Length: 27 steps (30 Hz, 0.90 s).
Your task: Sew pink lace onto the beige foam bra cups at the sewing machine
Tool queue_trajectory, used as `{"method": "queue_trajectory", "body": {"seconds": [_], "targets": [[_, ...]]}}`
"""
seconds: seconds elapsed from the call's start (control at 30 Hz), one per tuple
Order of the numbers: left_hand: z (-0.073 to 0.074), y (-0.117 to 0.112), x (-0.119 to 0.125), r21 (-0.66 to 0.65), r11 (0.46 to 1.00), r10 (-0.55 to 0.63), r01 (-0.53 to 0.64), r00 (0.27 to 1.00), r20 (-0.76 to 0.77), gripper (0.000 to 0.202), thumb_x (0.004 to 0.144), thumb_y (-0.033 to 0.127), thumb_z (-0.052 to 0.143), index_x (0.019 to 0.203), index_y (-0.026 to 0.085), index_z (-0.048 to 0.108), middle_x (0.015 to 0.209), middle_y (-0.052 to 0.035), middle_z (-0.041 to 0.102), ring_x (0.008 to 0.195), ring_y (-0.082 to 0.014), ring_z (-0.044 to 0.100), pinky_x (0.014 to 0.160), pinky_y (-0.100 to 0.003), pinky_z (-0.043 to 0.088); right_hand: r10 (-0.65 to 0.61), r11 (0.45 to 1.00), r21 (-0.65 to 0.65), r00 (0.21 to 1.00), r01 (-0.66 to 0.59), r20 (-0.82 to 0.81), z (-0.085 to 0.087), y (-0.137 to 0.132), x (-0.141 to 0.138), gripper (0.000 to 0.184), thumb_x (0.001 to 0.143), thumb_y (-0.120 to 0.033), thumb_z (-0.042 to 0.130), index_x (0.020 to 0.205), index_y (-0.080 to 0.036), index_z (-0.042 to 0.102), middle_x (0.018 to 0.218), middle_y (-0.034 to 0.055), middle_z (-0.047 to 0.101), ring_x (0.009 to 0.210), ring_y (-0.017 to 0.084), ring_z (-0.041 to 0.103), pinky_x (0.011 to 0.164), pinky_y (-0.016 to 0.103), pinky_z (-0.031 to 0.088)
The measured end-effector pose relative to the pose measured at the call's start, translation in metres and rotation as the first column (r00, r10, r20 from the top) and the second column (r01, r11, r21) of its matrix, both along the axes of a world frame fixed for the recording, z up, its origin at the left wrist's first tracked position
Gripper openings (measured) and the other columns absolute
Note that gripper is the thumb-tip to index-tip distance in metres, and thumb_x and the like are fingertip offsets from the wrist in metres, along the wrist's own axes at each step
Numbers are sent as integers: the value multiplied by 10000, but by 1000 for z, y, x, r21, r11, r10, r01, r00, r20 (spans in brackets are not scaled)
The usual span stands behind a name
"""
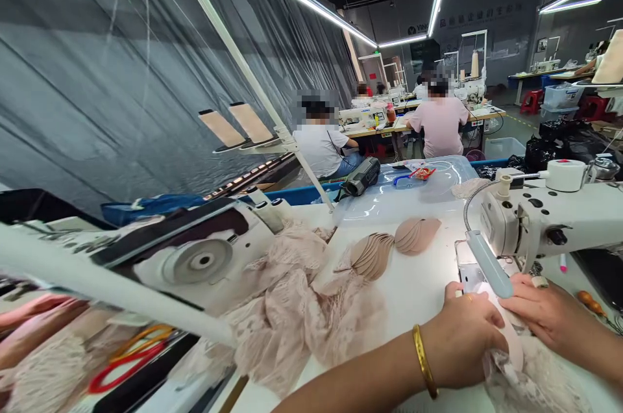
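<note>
My left hand [470,332], with a gold bangle [424,361] at the wrist, is closed on a pale pink lace garment piece [511,341] with a smooth band along it. Opposite it, my right hand [540,312] presses its fingers together on the same piece; its thumb is hidden. Both hands are at the needle end of a white sewing machine [496,225]. A grey lamp head [489,263] covers part of the stitching spot. Left of the hands lie fanned beige cup pads [372,256], more pads [416,236] and a heap of pale lace [302,315].
A thread stand [253,69] with beige cones [250,121] rises at the left. Behind the worktop [413,289] are a dark device [363,176] and a red tray [423,173]. Red-handled scissors [121,367] lie lower left. Several people sit at machines farther back.
</note>
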State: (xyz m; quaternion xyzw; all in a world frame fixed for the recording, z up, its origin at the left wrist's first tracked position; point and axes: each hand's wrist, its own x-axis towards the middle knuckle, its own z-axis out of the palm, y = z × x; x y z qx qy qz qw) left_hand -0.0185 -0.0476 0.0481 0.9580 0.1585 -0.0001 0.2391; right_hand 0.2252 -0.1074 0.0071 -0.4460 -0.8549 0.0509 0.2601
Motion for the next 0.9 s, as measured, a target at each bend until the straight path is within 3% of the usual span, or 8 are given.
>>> {"method": "queue_trajectory", "body": {"seconds": [0.13,0.3,0.57,0.73,0.9], "targets": [[-4,-6,7,-4,997,77,-76,997,13,145,886,227,696,991,263,789,1326,-33,695,1165,-295,618,1032,-581,275,-50,998,-34,999,50,7,4,4,0,343,1075,-180,447,988,-305,754,1006,23,769,906,219,660,807,329,521],[-7,-6,12,1,994,108,-109,994,32,156,896,245,684,1000,284,793,1333,-17,680,1172,-299,616,1018,-562,307,-99,994,-51,995,99,0,5,5,-2,378,1073,-208,427,984,-319,778,1034,21,785,859,222,669,855,355,556],[-9,-4,12,8,996,88,-88,996,20,166,885,240,699,1014,291,791,1341,-11,676,1187,-285,613,984,-523,308,-145,986,-84,989,146,9,-1,4,3,406,1050,-208,408,988,-318,794,1082,28,796,838,232,682,871,382,590],[-7,2,10,9,998,58,-58,998,25,135,872,234,716,984,268,783,1342,-23,694,1192,-282,636,979,-503,320,-108,991,-82,994,109,19,-8,6,8,403,1031,-188,408,981,-306,790,1053,38,793,789,233,664,841,385,595],[-2,14,8,36,999,12,-12,1000,21,178,841,161,684,964,252,775,1343,-18,705,1210,-263,644,942,-452,345,-180,981,-70,982,183,47,-12,2,6,417,1052,-207,383,964,-311,777,1019,50,764,800,240,657,830,397,580]]}}
